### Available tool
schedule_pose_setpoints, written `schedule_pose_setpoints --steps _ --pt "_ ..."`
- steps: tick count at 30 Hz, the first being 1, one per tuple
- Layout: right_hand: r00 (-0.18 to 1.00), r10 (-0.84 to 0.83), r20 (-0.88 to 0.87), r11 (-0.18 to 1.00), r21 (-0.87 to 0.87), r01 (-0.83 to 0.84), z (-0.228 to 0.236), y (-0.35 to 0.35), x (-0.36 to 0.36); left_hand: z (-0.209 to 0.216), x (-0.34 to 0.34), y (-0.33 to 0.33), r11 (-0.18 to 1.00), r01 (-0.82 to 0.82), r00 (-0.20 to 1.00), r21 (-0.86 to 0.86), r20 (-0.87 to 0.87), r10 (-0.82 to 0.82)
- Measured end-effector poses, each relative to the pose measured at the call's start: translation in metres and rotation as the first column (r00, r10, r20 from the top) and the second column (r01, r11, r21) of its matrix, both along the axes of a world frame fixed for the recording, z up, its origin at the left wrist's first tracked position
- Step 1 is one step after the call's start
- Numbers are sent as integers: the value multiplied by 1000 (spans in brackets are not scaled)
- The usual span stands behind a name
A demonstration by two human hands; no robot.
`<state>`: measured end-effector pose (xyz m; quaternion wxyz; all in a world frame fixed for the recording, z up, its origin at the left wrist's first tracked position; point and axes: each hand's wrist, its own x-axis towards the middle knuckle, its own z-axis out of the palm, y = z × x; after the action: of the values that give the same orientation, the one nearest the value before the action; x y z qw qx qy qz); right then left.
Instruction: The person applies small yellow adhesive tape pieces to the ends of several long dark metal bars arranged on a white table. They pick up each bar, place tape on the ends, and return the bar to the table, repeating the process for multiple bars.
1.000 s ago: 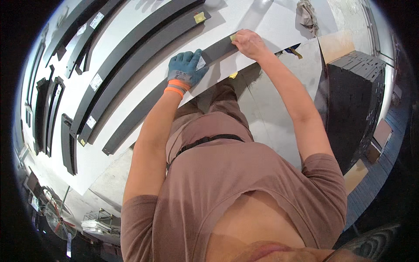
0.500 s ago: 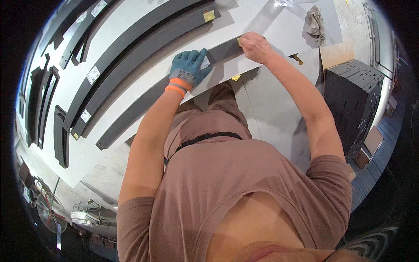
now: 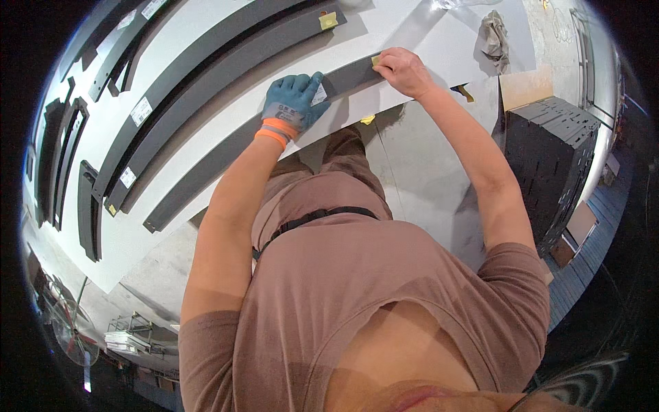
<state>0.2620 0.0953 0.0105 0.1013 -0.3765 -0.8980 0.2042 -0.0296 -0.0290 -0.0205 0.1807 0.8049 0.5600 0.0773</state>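
Long dark curved strip [image 3: 240, 141], judged stiff and light, is being pinned flat on the white table [image 3: 206, 185] by the gloved left hand [image 3: 294, 101], fingers spread. A yellow pad [image 3: 376, 60] is being pinched against its end by the bare right hand [image 3: 405, 70], fingers curled; the strip is best gripped along its edges.

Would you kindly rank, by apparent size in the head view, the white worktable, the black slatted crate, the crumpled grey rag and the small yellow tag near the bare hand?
1. White worktable
2. Black slatted crate
3. Crumpled grey rag
4. Small yellow tag
Fisheye bending makes things near the rim look smaller.
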Motion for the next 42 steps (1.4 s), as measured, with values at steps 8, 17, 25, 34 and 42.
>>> schedule_pose_setpoints --steps 8,17,25,34,42 --pt "987 158 22 985 74 -159 -10 4 -2 -2 -1 -2 1000 7 1000 16 3 -7" --pt "995 104 -4 994 35 -104 -12 5 3 -8 -1 -3 994 -38 994 106 105 26" --pt "995 88 -42 994 -69 -91 -4 6 2 -7 0 -3 990 -38 993 133 116 23" --pt "991 136 14 990 47 -136 -8 4 1 -9 -1 -3 991 -17 997 134 77 7" --pt "997 -60 -45 998 -26 59 -7 -6 2 -9 -2 -2 992 -16 998 128 66 7"
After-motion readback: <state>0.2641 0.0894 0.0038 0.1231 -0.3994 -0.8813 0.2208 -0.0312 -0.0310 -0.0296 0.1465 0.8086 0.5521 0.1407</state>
